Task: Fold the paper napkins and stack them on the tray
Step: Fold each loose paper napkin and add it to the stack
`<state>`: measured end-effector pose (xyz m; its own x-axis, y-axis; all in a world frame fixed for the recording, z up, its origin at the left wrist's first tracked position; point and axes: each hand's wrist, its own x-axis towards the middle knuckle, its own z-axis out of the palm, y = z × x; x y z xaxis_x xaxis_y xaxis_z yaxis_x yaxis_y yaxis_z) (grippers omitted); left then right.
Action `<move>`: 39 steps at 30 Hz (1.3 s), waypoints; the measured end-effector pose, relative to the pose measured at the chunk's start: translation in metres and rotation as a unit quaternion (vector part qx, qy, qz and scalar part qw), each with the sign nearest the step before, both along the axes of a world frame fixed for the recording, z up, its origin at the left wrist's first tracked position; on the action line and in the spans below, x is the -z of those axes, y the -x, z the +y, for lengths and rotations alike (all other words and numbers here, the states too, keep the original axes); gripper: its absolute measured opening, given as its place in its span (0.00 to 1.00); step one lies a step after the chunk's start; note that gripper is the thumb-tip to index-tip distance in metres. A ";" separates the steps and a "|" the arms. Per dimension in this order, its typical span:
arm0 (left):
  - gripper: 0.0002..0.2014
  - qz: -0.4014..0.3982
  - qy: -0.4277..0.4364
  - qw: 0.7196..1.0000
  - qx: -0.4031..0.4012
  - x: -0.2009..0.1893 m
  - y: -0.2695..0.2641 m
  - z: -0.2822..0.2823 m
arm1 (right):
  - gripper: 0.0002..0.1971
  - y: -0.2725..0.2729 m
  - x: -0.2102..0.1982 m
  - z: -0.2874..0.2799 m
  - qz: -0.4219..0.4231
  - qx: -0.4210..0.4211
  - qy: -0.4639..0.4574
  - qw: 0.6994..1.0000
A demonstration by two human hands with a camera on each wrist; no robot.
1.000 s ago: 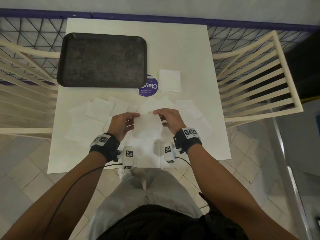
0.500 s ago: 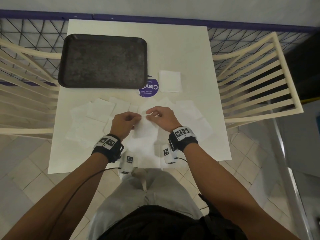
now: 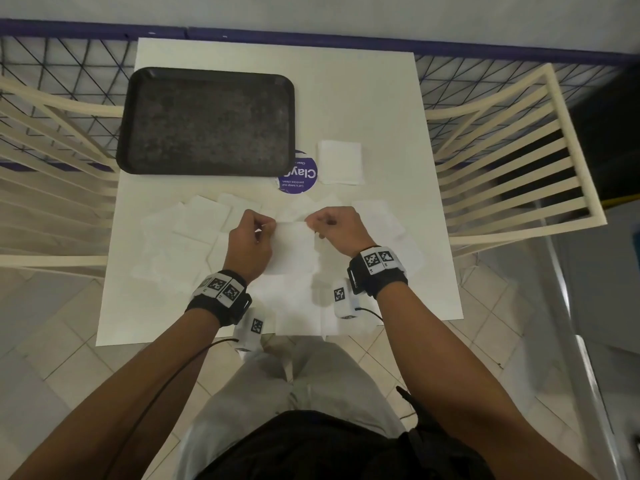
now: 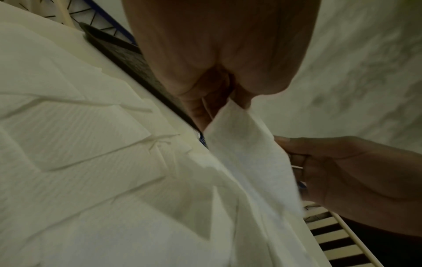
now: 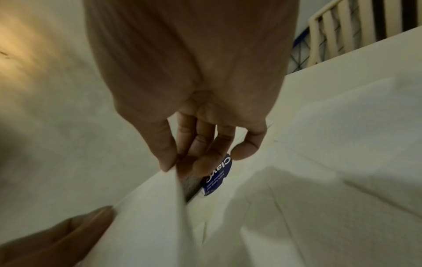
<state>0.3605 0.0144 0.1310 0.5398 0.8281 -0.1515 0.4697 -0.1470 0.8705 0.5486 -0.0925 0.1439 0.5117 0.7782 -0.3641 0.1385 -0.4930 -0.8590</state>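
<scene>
Both hands hold one white paper napkin (image 3: pixel 294 247) above the table's near half. My left hand (image 3: pixel 254 233) pinches its top left corner, and my right hand (image 3: pixel 329 225) pinches its top right corner. In the left wrist view the napkin (image 4: pixel 246 153) hangs from the left fingers. The right wrist view shows thumb and fingers closed on the napkin (image 5: pixel 155 207) edge. Several unfolded napkins (image 3: pixel 194 223) lie spread across the table. One folded napkin (image 3: pixel 340 162) lies beside the dark tray (image 3: pixel 207 119), which sits at the far left with nothing on it.
A round purple sticker (image 3: pixel 299 174) lies at the tray's near right corner. Cream slatted chairs (image 3: pixel 512 161) stand on both sides of the white table (image 3: pixel 363 91). A blue-framed wire fence (image 3: pixel 485 64) runs behind it.
The hands came together over the napkin half a second ago, then drew apart again, now holding it stretched by its top corners slightly farther from me.
</scene>
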 end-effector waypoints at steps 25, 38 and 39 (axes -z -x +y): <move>0.10 0.004 0.053 0.998 -0.043 -0.003 -0.019 0.002 | 0.06 -0.007 0.005 -0.001 -0.050 0.010 0.047 0.998; 0.06 0.141 0.161 0.972 0.095 0.031 -0.023 -0.007 | 0.11 -0.136 0.011 0.055 -0.139 0.139 0.085 0.977; 0.06 0.147 0.166 0.971 0.095 0.033 -0.024 -0.007 | 0.11 -0.141 0.013 0.059 -0.145 0.139 0.091 0.975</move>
